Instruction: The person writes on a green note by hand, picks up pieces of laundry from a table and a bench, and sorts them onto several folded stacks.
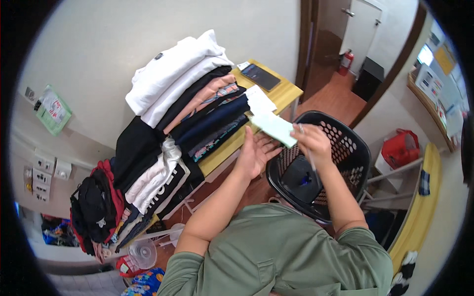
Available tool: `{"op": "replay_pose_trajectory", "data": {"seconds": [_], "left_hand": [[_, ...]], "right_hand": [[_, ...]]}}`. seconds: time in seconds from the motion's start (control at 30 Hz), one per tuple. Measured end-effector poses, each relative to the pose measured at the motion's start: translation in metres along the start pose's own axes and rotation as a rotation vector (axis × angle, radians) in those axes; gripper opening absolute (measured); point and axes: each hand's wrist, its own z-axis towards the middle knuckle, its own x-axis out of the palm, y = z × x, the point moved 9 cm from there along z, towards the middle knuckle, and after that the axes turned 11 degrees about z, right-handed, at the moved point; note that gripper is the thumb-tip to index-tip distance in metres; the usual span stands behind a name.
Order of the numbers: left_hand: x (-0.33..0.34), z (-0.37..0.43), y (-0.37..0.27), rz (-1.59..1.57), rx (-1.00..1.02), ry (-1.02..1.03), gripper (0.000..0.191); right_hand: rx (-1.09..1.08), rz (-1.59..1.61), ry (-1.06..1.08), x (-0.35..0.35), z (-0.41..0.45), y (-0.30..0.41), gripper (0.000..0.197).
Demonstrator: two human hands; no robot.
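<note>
A pale green paper slip (274, 128) is pinched at its right end by my right hand (316, 144). A slim pale stick, perhaps a pen, also shows at that hand. My left hand (257, 155) is turned palm up just below the slip, fingers apart, holding nothing. Under the right hand stands a black plastic laundry basket (364, 157) with perforated walls and a dark item (300, 179) inside. Left of the hands, a stack of folded clothes (207, 100), white shirts on top, rests on a yellow wooden table (222, 157).
A smartphone (260, 77) and white papers (261, 99) lie on the table. More folded clothes (137, 159) and a heap of dark garments (92, 203) are at left. A small fan (142, 254) is below. At right is a yellow ironing board (422, 207); a doorway (322, 74) opens beyond.
</note>
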Motion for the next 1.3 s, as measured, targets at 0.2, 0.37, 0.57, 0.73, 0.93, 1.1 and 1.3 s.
{"op": "replay_pose_trajectory", "data": {"seconds": [0.2, 0.37, 0.57, 0.73, 0.93, 1.1, 1.3], "left_hand": [[0.017, -0.025, -0.011, 0.128, 0.098, -0.004, 0.028], [0.043, -0.057, -0.005, 0.369, 0.256, -0.026, 0.011], [0.060, -0.092, 0.021, 0.809, 0.425, 0.160, 0.020], [0.067, -0.102, 0.039, 0.717, 0.407, 0.321, 0.022], [0.066, -0.108, 0.047, 0.197, 0.094, 0.407, 0.019], [0.062, -0.117, 0.039, 0.147, 0.040, 0.371, 0.019], [0.047, -0.130, 0.031, 0.208, 0.126, 0.387, 0.023]], "right_hand": [[0.068, -0.104, 0.153, -0.016, -0.039, 0.071, 0.035], [0.912, 0.612, -0.358, -0.009, -0.098, 0.048, 0.045], [1.013, 0.991, -0.633, 0.012, -0.104, 0.075, 0.052], [1.100, 1.255, -0.870, 0.012, -0.148, 0.060, 0.029], [0.922, 1.676, -0.803, 0.025, -0.144, 0.075, 0.040], [1.082, 1.361, -0.904, 0.024, -0.167, 0.064, 0.043], [1.046, 1.450, -0.969, 0.009, -0.163, 0.052, 0.043]]}}
